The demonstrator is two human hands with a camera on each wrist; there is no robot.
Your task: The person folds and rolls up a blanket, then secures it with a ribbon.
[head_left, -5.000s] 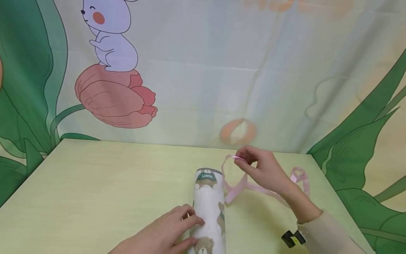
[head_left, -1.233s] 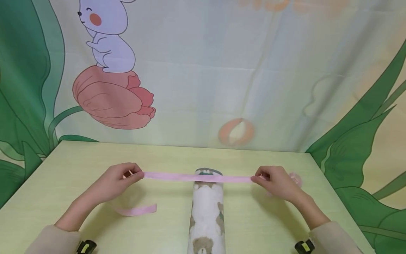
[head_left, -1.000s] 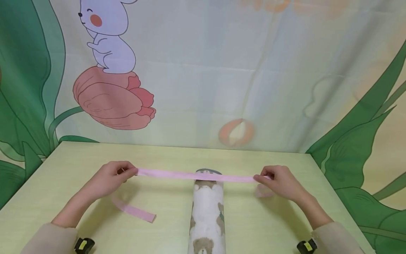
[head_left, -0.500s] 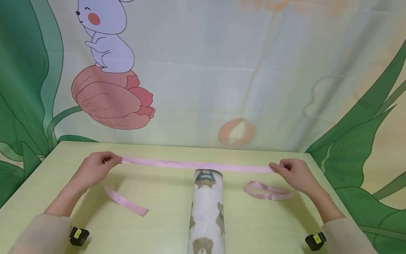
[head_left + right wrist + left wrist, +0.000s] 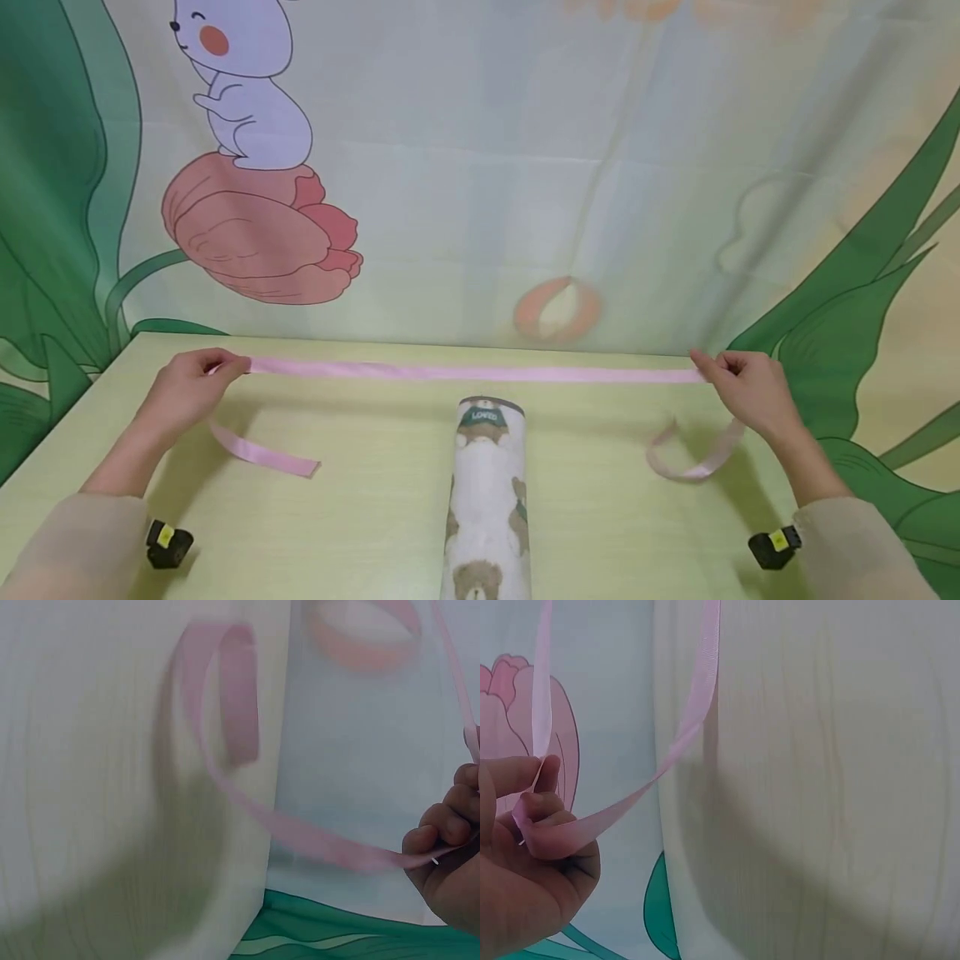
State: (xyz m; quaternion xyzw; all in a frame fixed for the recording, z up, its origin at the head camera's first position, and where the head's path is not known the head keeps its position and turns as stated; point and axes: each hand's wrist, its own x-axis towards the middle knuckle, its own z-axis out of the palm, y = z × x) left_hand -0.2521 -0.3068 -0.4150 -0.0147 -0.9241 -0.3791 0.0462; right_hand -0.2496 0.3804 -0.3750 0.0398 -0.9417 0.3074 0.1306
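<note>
A pink satin ribbon is stretched almost level across the back of the table, beyond the top end of a white cylinder printed with brown bears. My left hand pinches it between thumb and fingers at the far left; my right hand pinches it at the far right. In the left wrist view, a loose tail of the ribbon passes out through the curled fingers of the left hand. The other tail of the ribbon curls from the right hand in the right wrist view. The cylinder lies untouched.
The pale yellow wooden table ends at a cloth backdrop printed with a rabbit, flowers and leaves. Small black devices with yellow labels sit at the left wrist and the right wrist.
Five seconds ago my left hand rested on the cylinder while the right held looped ribbon. Both hands then pulled the ribbon taut over the cylinder, and have since moved apart and farther back.
</note>
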